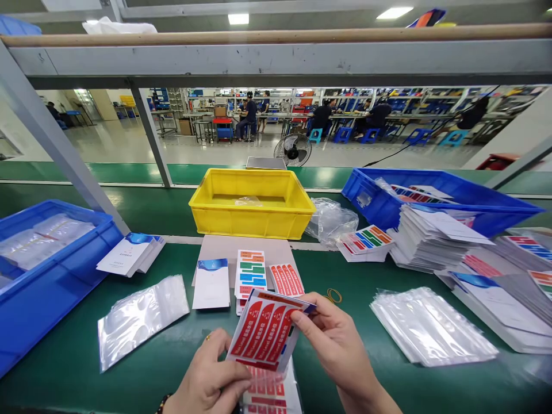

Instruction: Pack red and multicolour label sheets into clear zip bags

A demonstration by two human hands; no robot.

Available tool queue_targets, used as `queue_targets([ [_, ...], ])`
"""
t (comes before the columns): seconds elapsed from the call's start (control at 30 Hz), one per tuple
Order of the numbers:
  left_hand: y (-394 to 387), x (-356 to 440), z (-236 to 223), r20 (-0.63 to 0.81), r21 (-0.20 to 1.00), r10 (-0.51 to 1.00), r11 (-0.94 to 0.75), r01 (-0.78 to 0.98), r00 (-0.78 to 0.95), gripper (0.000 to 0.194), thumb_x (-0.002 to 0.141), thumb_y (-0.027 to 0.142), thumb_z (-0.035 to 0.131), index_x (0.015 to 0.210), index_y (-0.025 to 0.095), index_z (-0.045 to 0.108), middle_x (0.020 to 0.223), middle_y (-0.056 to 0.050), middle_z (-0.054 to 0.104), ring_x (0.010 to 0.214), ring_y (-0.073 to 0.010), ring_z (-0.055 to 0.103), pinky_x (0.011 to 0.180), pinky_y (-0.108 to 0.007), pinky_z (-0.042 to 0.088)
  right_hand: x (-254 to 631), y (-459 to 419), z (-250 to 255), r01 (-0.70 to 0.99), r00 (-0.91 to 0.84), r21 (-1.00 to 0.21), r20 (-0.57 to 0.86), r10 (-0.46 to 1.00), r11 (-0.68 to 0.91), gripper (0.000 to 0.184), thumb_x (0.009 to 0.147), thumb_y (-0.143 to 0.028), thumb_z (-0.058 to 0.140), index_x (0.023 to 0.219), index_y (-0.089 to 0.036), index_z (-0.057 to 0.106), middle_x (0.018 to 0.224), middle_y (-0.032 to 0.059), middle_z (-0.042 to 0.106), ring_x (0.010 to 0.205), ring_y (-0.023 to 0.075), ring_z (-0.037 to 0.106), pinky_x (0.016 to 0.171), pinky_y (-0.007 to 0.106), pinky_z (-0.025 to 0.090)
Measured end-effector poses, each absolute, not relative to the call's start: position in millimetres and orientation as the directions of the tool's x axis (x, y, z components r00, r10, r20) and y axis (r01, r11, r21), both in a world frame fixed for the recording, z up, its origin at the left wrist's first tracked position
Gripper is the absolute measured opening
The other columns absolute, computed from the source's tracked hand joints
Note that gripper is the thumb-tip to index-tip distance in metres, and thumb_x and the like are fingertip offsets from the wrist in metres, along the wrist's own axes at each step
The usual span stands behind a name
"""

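The right hand (334, 339) is pinching the red stickers (261, 333) by their upper right edge, over the bench (146, 379). Their long side is slanting down toward what seems a clear bag (269, 376); the left hand (211, 371) is pinching that.

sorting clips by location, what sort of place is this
Probably a factory packing floor: label sheets and stacks of clear bags at a green bench, with people seated at long tables in the background.
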State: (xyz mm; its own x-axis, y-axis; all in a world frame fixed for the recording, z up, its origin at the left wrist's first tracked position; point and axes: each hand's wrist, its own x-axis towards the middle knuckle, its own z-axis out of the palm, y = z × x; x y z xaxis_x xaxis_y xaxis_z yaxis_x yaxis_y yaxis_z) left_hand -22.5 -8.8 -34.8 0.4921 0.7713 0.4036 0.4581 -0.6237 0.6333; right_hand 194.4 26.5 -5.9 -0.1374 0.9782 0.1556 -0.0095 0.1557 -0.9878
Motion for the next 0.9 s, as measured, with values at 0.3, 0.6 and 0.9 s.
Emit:
queue_targets([
  [0.3, -11.9, -16.1, -34.4, 0.346, 0.759, 0.811, -0.538, 0.367, 0.472, 0.014, 0.083, 0.018, 0.05, 0.081, 0.02, 0.064, 0.093, -0.008, 0.053, 0.084, -0.0197, 0.055, 0.072, -0.033, 0.052, 197.2, 29.2, 2.7, 0.073, -0.218, -0.994, 0.061, 0.974, 0.079, 0.022, 0.083, -0.04, 0.054, 0.082, -0.019, 0.057, 0.077, 0.0039, 0.064, 0.068, 0.0172, 0.059, 0.06, 0.025, 0.047],
  [0.6, -12.6, -10.7, -33.9, 0.313, 0.82, 0.847, -0.469, 0.327, 0.431, 0.011, 0.08, 0.014, 0.053, 0.08, 0.02, 0.061, 0.102, -0.008, 0.05, 0.089, -0.0185, 0.055, 0.074, -0.029, 0.052, 192.8, 28.0, 6.7, 0.184, -0.337, -0.975, 0.055, 0.94, 0.123, 0.015, 0.085, -0.03, 0.05, 0.077, -0.019, 0.057, 0.073, 0.0015, 0.062, 0.065, 0.0151, 0.057, 0.06, 0.025, 0.046],
  [0.9, -11.9, -14.4, -27.8, 0.487, 0.701, 0.803, -0.594, 0.394, 0.344, 0.012, 0.082, 0.014, 0.05, 0.078, 0.019, 0.059, 0.103, -0.008, 0.046, 0.088, -0.0182, 0.052, 0.076, -0.031, 0.05, 190.1, 11.9, 4.4, 0.268, -0.504, -0.895, 0.186, 0.844, 0.357, 0.023, 0.072, -0.011, 0.06, 0.091, -0.025, 0.061, 0.112, 0.0048, 0.054, 0.103, 0.0208, 0.053, 0.09, 0.033, 0.042],
])
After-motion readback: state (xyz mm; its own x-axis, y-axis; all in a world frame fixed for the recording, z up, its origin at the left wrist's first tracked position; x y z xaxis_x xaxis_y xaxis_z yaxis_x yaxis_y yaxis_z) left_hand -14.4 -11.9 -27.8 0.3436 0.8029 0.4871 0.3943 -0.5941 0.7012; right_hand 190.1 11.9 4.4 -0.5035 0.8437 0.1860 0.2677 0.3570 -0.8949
